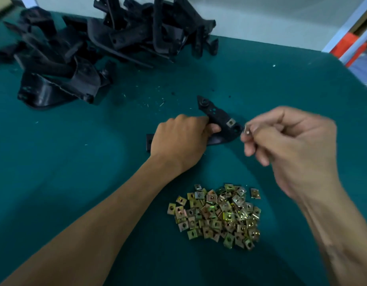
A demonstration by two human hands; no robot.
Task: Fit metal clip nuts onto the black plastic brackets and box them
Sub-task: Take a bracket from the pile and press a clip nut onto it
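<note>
Though no brand, label or legible writing shows on any item, the stock reads as follows, left to right. Heap of black plastic brackets (92, 44), at eleven o'clock on the green-covered table (54, 162), piled loosely against the pale wall (261, 15) and well apart from the hands. Left hand (178, 139), near centre: fingers curled over one bracket (216, 122), pinning it to the table; the bracket's tip points toward twelve o'clock, and its near end is hidden under the palm. One clip nut (231, 122) already seated on that bracket, at its three o'clock edge. Loose pile of brass-coloured clip nuts (217, 215), at six o'clock, between the two forearms; one nut lies slightly apart at the pile's one o'clock corner. Right hand (292, 145), at three o'clock: thumb and forefinger pinch a single clip nut (246, 130), held just beside the bracket's right end; remaining fingers curled, somewhat blurred. Pale specks (155, 102) scattered on the table near twelve o'clock. White and red framework (351, 42), at two o'clock beyond the table edge.
</note>
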